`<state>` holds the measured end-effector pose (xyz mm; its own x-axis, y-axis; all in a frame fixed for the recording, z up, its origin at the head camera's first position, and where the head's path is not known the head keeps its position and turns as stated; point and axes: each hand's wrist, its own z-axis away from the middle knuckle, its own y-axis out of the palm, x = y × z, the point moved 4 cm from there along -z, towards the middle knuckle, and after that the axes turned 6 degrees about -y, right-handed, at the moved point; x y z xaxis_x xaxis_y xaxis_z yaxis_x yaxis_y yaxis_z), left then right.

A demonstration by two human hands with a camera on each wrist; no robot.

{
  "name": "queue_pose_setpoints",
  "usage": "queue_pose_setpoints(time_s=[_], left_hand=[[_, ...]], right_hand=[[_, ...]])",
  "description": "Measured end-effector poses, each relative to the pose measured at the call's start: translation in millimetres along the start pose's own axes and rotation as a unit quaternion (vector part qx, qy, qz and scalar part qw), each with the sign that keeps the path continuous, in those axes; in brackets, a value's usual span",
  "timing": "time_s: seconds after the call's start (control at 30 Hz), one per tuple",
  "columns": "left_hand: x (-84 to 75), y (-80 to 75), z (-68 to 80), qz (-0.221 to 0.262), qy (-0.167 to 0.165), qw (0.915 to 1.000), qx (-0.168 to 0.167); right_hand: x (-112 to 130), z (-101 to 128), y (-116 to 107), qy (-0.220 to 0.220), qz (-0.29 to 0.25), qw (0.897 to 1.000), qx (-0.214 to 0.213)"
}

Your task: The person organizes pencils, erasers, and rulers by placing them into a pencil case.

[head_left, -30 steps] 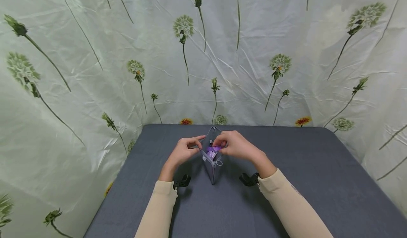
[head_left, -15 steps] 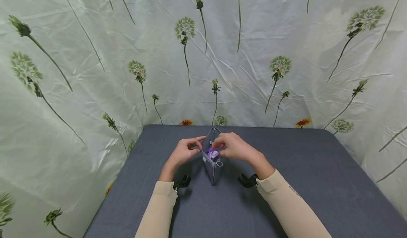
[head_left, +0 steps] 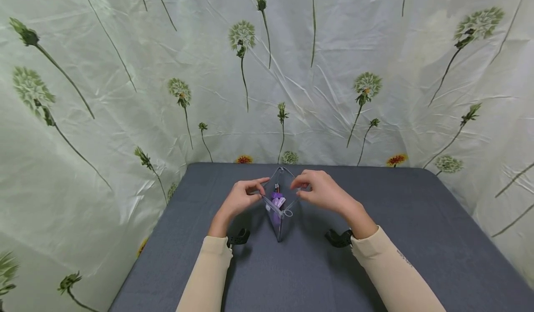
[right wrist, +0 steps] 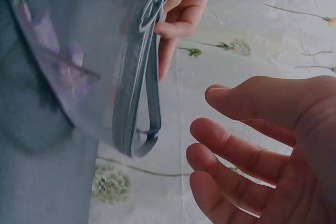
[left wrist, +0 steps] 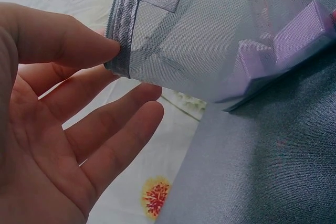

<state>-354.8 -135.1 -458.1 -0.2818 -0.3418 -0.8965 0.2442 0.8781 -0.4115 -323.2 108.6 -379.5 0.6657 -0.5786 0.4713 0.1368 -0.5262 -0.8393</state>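
A grey mesh zip pouch (head_left: 273, 220) stands on the table with its mouth spread. My left hand (head_left: 241, 197) pinches the zipped edge at the left side, thumb on the band (left wrist: 124, 30) in the left wrist view. Purple objects (left wrist: 304, 32) lie inside at the bottom, blurred by the mesh, so their kind is unclear. A slim dark-tipped item (head_left: 276, 188) sits with them. My right hand (head_left: 320, 189) is just right of the mouth, fingers loosely bent and holding nothing; the right wrist view shows a gap between it and the pouch (right wrist: 123, 61).
A ring-shaped zip pull (right wrist: 152, 10) hangs at the pouch's near end. The dark grey table (head_left: 396, 238) extends on both sides. Behind it hangs a pale cloth (head_left: 317, 131) printed with dandelions.
My right hand has let go of a purple object inside the pouch and drawn out to the right. The purple objects sit lower now. My left hand has stayed on the edge.
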Motion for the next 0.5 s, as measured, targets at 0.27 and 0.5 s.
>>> queue_pose_setpoints(time_s=[0.27,0.5], left_hand=[[1.5,-0.9,-0.6,-0.006,0.003,1.0000,0.000],[-3.7,-1.6,2.4,0.000,0.006,1.0000,0.007]], right_hand=[[-5,22,-10,0.002,0.028,1.000,-0.002],[-14,48,-15,0.013,0.043,0.999,0.015]])
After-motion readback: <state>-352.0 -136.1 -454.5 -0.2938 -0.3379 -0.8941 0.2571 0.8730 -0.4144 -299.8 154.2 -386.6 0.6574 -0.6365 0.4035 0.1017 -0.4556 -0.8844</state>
